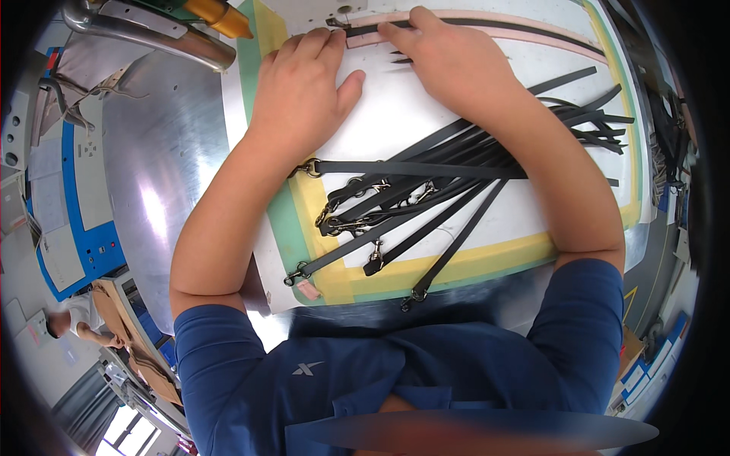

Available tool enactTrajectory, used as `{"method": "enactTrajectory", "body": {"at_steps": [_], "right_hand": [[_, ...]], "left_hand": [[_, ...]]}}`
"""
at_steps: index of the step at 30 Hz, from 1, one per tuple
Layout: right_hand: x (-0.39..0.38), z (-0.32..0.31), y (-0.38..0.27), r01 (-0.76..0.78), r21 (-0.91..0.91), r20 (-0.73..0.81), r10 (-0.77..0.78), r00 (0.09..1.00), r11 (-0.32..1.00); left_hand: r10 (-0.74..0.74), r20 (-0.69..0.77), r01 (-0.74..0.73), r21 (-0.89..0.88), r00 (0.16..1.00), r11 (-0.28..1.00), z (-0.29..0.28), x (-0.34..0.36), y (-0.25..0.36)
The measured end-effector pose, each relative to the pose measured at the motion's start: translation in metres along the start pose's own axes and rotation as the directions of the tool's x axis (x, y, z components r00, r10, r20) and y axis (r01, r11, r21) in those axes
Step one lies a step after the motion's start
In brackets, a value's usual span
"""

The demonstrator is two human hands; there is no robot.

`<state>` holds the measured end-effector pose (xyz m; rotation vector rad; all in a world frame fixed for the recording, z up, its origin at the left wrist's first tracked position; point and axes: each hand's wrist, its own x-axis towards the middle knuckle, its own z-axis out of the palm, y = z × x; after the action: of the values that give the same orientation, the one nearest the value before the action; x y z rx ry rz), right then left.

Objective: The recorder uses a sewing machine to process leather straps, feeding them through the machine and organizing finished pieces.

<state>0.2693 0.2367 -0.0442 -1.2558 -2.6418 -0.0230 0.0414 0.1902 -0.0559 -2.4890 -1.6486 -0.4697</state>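
A black strap (498,26) lies along a pale pink strip (532,34) at the top of the white board. At its left end, by a small metal fitting, my left hand (308,95) rests with bent fingers and the thumb apart. My right hand (452,68) touches the strap farther right, its fingers apart and pressing down. Below my hands several black straps (426,169) lie heaped across the board, many with metal snap hooks (376,254) at their left ends.
A curved metal tube (175,45) with a brass nozzle (217,19) hangs at upper left over a steel surface (144,175). Yellow and green tape (494,258) borders the board. A blue-edged machine panel (80,190) stands left. Another person (80,319) works at a bench lower left.
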Motion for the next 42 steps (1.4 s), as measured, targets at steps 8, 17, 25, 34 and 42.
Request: {"method": "enactTrajectory", "body": {"at_steps": [8,17,25,34,42], "right_hand": [[0.001,-0.006,-0.005,0.000,-0.024,0.022,0.001,1.000,1.000],[0.004,0.000,-0.003,0.059,-0.092,-0.019,-0.061,0.998,0.994],[0.005,-0.003,-0.010,0.049,-0.121,0.025,-0.046,0.999,0.992],[0.007,-0.009,-0.017,0.035,-0.155,0.069,-0.025,0.997,0.987],[0.001,-0.020,-0.004,-0.033,-0.074,0.106,0.041,0.993,0.997]], "left_hand": [[-0.010,-0.026,0.010,-0.002,1.000,1.000,0.000,-0.001,0.000],[-0.010,-0.058,0.013,0.062,0.998,0.998,0.002,0.003,0.005],[-0.047,-0.075,0.052,0.059,0.996,0.997,0.007,-0.002,0.008],[-0.027,-0.040,0.029,0.046,0.999,0.998,0.003,-0.001,0.010],[-0.075,0.032,0.072,0.085,0.997,0.994,-0.001,0.002,0.019]]}}
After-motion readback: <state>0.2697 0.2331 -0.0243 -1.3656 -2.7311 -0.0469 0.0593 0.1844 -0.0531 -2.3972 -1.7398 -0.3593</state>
